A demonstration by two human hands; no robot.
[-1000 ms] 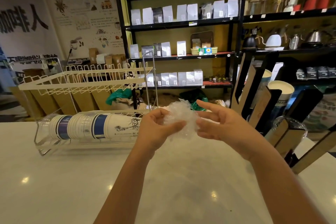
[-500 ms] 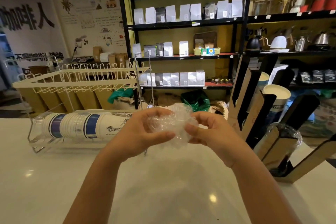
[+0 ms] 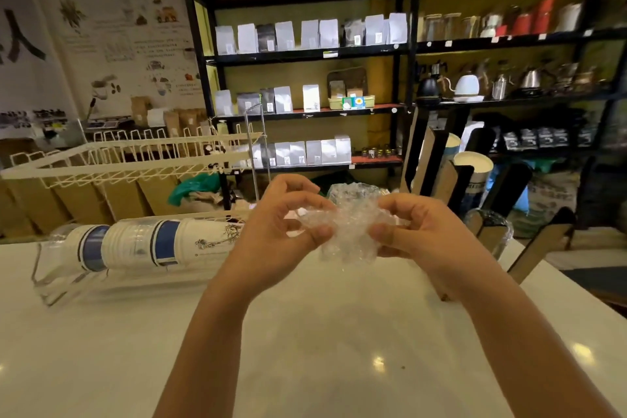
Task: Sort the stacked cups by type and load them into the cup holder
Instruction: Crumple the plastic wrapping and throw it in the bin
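Observation:
Between my two hands is a crumpled clear plastic wrapper [image 3: 349, 224], held above the white counter [image 3: 305, 349]. My left hand [image 3: 281, 231] pinches its left side and my right hand [image 3: 417, 231] grips its right side. A stack of white paper cups with blue bands [image 3: 142, 244] lies on its side in the lower tier of a white wire rack [image 3: 129, 159] at the left. At the right stands a wood-and-black cup holder [image 3: 441, 176] with white cups [image 3: 473, 163] in one slot and clear plastic cups [image 3: 492, 224] in a lower one.
Black shelves [image 3: 305, 54] with white bags, kettles and jars fill the background. Brown paper bags [image 3: 84, 200] and a green bag [image 3: 193, 187] sit behind the wire rack. The counter's right edge [image 3: 576, 295] falls away beside the cup holder.
Both hands have kept scrunching the plastic wrapper, which is now more tightly bunched. The hands sit a little further right, closer to the cup holder; the view has shifted slightly.

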